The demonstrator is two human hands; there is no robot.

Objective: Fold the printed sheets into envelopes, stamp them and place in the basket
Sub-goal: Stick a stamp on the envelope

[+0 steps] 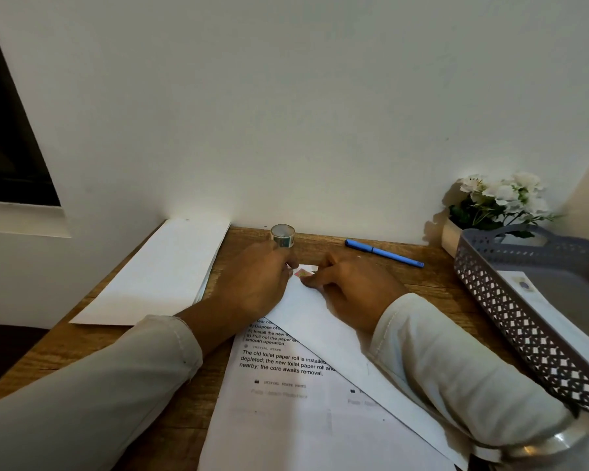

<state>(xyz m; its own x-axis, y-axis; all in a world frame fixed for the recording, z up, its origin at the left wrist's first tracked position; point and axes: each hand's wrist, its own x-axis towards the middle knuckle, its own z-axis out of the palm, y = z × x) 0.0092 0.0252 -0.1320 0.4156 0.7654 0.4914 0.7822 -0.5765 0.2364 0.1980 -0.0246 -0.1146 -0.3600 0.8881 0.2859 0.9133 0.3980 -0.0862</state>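
Pen (384,253), flowers (500,198), basket (510,300) rightward; paper stack (157,273) leftward — left hand (252,283), right hand (351,290) pinching stamp (302,272) atop envelope (320,317).

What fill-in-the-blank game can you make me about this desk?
The pen by the wall is ____.
The flowers behind the basket are ____.
The basket sits on the person's ____ side.
The right hand pinches the stamp; the roll is gripped by the ____ one.
Missing words: blue, white, right, left.
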